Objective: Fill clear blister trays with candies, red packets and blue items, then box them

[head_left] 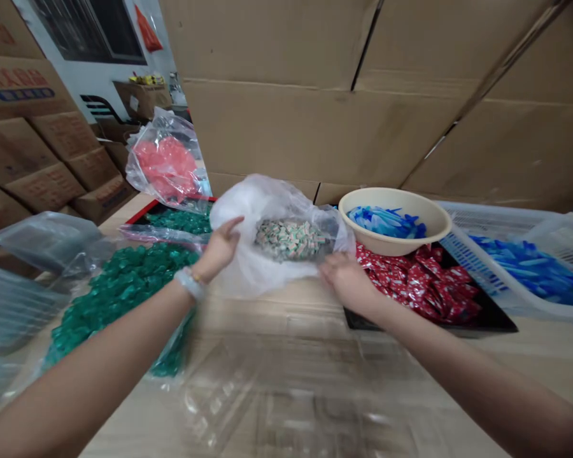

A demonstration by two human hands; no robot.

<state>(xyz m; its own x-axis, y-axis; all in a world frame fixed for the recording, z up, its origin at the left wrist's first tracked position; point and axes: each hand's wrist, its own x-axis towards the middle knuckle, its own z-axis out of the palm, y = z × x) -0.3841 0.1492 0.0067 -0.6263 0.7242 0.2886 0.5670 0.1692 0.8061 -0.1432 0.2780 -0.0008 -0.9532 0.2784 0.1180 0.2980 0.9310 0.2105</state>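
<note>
A white translucent plastic bag (255, 267) lies on the table with its mouth spread wide. Inside is a heap of small pale pieces with green and pinkish marks (291, 240). At the bag's left side is my left hand (221, 250), index finger stretched out and thumb apart, touching the plastic. My right hand (347, 280) has its fingers curled at the bag's right edge, slightly blurred, beside red wrapped packets (424, 283) on a black tray (494, 321). Close to my left forearm lie green wrapped pieces (119, 286) in clear plastic.
A cream basin (386, 242) of blue sticks stands behind the red packets. A white basket (516, 299) with more blue sticks is at right. Clear plastic trays (286, 394) lie in front. Behind are a bag of red pieces (167, 165) and stacked cartons (277, 127).
</note>
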